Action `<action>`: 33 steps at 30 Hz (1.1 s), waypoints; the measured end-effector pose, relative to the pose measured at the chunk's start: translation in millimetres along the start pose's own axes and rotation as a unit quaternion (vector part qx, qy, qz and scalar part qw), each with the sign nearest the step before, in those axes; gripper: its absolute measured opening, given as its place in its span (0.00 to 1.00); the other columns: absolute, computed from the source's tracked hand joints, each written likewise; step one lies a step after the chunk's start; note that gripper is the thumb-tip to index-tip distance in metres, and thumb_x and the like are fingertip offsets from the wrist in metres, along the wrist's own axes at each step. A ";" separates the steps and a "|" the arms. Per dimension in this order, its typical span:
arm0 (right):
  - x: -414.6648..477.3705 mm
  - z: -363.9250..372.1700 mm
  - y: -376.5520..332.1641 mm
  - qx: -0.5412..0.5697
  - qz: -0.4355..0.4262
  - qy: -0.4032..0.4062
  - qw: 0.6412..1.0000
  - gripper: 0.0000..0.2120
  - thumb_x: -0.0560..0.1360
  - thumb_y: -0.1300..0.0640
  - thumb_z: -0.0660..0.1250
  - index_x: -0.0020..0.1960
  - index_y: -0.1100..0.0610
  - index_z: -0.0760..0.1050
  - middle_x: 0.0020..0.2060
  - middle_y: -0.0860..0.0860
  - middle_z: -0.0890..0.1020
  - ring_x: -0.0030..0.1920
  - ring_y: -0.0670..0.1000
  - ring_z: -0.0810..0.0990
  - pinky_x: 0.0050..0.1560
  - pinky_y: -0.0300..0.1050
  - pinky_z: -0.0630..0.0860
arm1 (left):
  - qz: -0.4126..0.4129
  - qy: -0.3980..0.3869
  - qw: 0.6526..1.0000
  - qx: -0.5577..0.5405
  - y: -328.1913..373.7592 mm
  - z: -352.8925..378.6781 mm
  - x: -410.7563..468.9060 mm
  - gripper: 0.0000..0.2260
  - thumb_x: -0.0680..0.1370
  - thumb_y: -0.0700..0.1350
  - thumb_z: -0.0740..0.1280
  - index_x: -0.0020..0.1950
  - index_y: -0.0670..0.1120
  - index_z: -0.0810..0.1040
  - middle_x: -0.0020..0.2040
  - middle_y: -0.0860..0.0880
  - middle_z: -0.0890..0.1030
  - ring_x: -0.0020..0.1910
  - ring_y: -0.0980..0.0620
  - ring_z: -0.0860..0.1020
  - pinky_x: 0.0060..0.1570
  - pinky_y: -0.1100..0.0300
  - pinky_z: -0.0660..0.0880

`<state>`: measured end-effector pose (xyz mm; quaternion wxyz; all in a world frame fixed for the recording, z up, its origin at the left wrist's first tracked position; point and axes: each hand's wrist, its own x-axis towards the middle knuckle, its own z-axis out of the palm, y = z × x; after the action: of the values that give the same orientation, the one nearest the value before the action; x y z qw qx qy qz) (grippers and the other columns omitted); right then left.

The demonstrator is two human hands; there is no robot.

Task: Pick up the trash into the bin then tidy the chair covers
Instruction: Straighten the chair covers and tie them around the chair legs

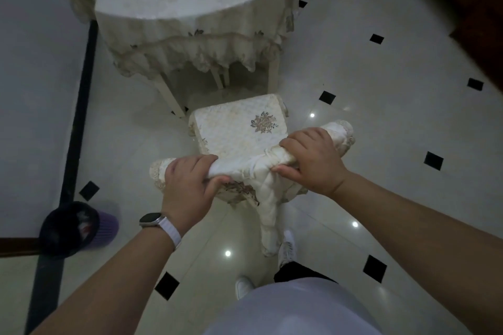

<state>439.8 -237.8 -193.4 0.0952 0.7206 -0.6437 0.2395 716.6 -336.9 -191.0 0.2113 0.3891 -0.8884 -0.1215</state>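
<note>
Cream quilted chair cover (245, 168) at frame centre, bunched and twisted along top rail of chair back. Lace-trimmed ends poking out at 9 and 2 o'clock of the bunch. Loose quilted tail hanging down toward 6 o'clock, ending near white shoes (287, 249). Embroidered flower patch partly showing under the gathered folds.

Left hand (187, 187) closed round left end of the bunched cover, thumb underneath, fingers curled over the top; white-strapped watch (160, 224) on the wrist. Right hand (313, 159) closed likewise round right end, knuckles up, thumb pressed against the fabric from the near side.

Seat cover (234, 130) at 12 o'clock of the hands: same cream quilting, one brown-gold flower motif, lying flat and smooth.

Round table with matching lace tablecloth (190, 8) farther off at 12 o'clock. Purple bin (79, 228) with dark liner at 8 o'clock on the tiled floor (381, 130), scraps visible inside.
</note>
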 end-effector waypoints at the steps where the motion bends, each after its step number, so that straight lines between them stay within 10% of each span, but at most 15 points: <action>1: 7.7 1.3 5.0 0.002 -0.003 0.000 1.000 0.28 0.76 0.33 0.59 0.51 0.58 0.79 0.45 0.53 0.81 0.47 0.56 0.77 0.54 0.53 0.70 | -0.005 -0.001 1.000 -0.001 -1.9 0.3 7.3 0.30 0.79 0.69 0.52 0.57 0.46 0.80 0.48 0.49 0.81 0.49 0.45 0.77 0.55 0.45 0.70; 33: 204.2 46.0 127.9 0.040 -0.012 0.031 0.999 0.34 0.77 0.30 0.49 0.49 0.58 0.78 0.43 0.53 0.80 0.45 0.55 0.76 0.54 0.49 0.62 | -0.072 0.044 0.996 -0.031 -51.1 15.5 206.4 0.32 0.77 0.71 0.51 0.56 0.48 0.80 0.45 0.51 0.76 0.47 0.45 0.74 0.52 0.44 0.68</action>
<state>337.1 -458.0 -159.7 0.0892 0.7234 -0.6219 0.2862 616.5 -523.5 -166.1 0.2535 0.4503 -0.8435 -0.1469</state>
